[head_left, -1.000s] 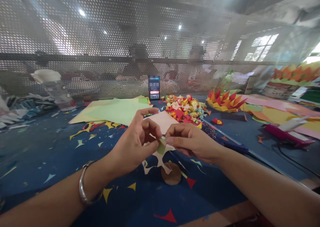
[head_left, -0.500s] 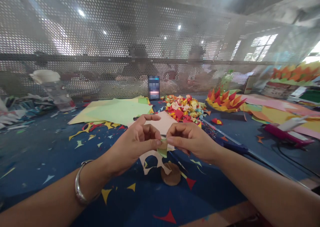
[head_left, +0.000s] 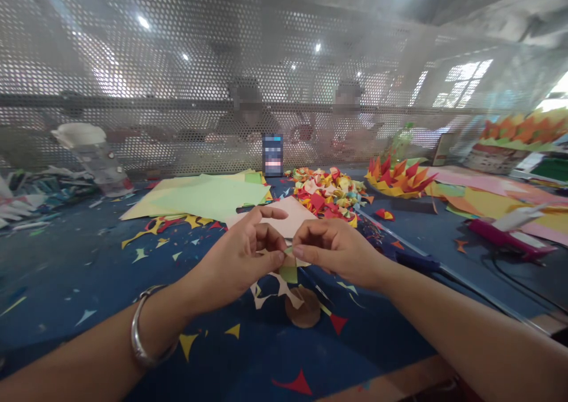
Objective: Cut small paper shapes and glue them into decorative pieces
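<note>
A small piece of light green paper [head_left: 289, 272] hangs between my two hands in the middle of the view. The thumb and fingertips of my left hand [head_left: 252, 251] are pinched on its left edge. My right hand [head_left: 335, 251] pinches the right edge, its other fingers curled. Below lie a pale pink paper offcut [head_left: 261, 300] with curved cut-outs and a round brown disc [head_left: 306, 313]. Behind my hands is a pale pink sheet [head_left: 290, 216], partly covered by my fingers.
Light green sheets [head_left: 208, 190] lie behind left, a heap of folded paper pieces [head_left: 328, 190] at the back. A red-orange paper flower [head_left: 399, 180], a magenta glue gun [head_left: 510, 236] and its cable are right. A phone [head_left: 273, 155] leans against the perforated screen; a lidded cup [head_left: 97, 159] stands left.
The green paper has turned flatter towards me, and its upper part now shows less between my fingertips. Both hands have shifted only slightly and keep their pinch.
</note>
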{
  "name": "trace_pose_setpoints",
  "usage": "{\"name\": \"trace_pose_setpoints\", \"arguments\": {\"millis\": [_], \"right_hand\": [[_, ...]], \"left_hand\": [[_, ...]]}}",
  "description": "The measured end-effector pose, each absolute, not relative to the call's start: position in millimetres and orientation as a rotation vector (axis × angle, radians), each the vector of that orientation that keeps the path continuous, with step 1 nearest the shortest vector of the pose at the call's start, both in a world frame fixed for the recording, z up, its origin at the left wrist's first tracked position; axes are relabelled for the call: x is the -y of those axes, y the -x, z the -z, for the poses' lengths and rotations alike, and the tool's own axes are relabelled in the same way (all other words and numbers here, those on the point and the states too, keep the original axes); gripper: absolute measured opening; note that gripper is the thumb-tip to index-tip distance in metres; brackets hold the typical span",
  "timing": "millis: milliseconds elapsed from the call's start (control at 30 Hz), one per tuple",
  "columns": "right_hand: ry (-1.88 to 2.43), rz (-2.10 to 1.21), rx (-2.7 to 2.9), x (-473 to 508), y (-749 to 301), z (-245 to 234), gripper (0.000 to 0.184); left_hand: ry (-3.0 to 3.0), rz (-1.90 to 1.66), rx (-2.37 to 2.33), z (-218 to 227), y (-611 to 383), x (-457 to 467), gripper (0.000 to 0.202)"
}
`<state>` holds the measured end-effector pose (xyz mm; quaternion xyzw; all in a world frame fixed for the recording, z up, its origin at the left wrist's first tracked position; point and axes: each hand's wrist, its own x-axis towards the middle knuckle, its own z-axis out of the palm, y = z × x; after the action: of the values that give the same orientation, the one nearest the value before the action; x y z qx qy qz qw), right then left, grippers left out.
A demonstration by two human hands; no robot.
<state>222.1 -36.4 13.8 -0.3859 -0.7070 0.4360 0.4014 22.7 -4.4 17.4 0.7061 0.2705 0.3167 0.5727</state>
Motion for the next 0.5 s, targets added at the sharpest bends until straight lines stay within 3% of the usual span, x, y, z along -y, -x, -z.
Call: {"name": "trace_pose_setpoints", "arguments": {"millis": [500], "right_hand": [[0.973,-1.256,1.728,36.8,-222.7,-13.4,0.026]], "left_hand": [[-1.650,-0.737,-0.571,-15.6,-19.3,0.4,0.036]]}}
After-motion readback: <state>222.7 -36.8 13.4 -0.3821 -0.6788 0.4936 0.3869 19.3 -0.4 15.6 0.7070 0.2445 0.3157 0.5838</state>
